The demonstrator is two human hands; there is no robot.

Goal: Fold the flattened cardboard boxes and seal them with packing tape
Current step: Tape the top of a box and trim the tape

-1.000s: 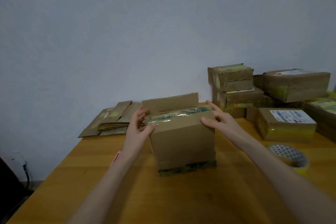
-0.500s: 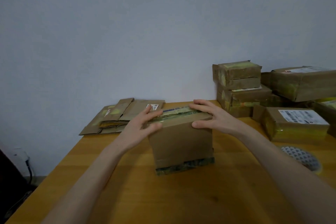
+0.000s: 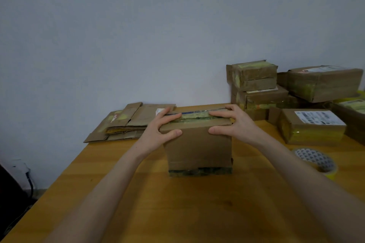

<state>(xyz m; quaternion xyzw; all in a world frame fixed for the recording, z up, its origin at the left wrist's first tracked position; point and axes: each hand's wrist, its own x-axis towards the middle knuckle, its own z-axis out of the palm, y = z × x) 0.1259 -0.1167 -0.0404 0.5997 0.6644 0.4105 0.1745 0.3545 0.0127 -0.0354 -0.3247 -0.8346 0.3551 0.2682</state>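
box (image 3: 198, 148): brown cardboard, upright, approx. mid table (image 3: 177, 209). top flaps down, worn tape strip w/ blue streak along top seam. dark tape band along bottom front edge. front face plain.

left hand (image 3: 158, 130): at box's top left corner. fingers (image 3: 171, 117) lie across the top flap, thumb presses front face just under the edge, so the edge is pinched between them.

right hand (image 3: 235, 124): at top right corner, same hold. fingers (image 3: 219, 113) over the taped seam, thumb on front face. both forearms bare, reaching in from near edge.

tape roll (image 3: 316, 162): yellowish, patterned core, flat on table, right of box and apart from it, under the right forearm line.

flat boxes (image 3: 126, 122): low stack, unfolded, far left by wall (image 3: 138, 35), behind left hand. one shows a white label, part hidden.

sealed boxes (image 3: 254, 77): stacked far right against wall, yellow-green tape on the ends. more alongside, some cut off by frame edge.

labelled box (image 3: 312, 126): low, sealed, white barcode label on top, in front of that stack, near tape roll.

cable (image 3: 29, 181): dark, lower left, off table, by wall.
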